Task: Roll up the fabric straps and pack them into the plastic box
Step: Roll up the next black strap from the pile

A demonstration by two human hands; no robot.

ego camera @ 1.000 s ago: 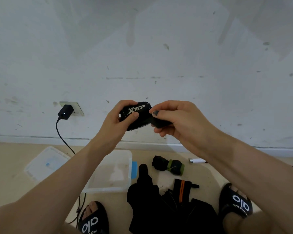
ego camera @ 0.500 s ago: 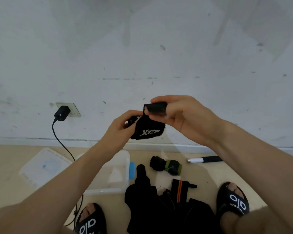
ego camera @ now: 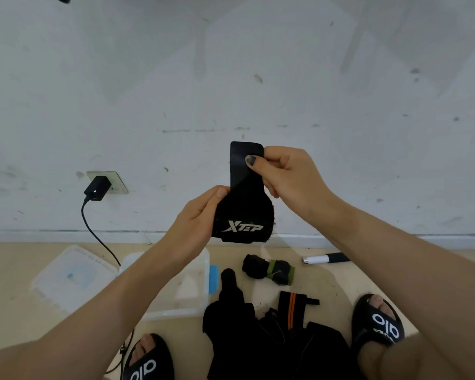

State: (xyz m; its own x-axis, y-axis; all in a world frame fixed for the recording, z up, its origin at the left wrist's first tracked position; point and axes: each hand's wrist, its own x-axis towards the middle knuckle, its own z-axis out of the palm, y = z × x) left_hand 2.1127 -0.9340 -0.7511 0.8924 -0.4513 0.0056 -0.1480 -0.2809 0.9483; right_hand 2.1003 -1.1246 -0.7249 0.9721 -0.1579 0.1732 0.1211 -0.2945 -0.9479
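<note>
- Fabric strap, black with a white "XTEP" logo [ego camera: 243,215], is held up in front of the pale scuffed wall [ego camera: 231,64], above the clear plastic box [ego camera: 200,283] that sits on the floor.
- My left hand [ego camera: 198,218] grips the wide logo end, fingers curled round its edge; my right hand [ego camera: 283,174] pinches the narrow tab end between thumb and fingers, so both grips are clamped on this one strap.
- I judge this strap is stretched out, not yet rolled; the rolling of it is the step in hand.
- Done so far, as far as I can see: one black and green rolled strap [ego camera: 269,268] lies on the floor just right of the box, rolled but not packed.
- I can see nothing inside the box; my left forearm covers part of it.
- Left to do: a heap of loose black straps [ego camera: 258,338] lies nearer me than the box, with a black strap with orange stripes [ego camera: 291,305] on it. All need rolling and packing.
- The translucent box lid [ego camera: 72,278] lies left of the box, off it.
- Floor is beige and smooth [ego camera: 17,270]; a white and black tube-like object [ego camera: 324,259] lies to the right of the box, near the wall.
- A black charger [ego camera: 97,187] is plugged into a wall socket above and left of the box, its cable running down towards the floor.
- My feet in black slide sandals [ego camera: 379,322] flank the heap.
</note>
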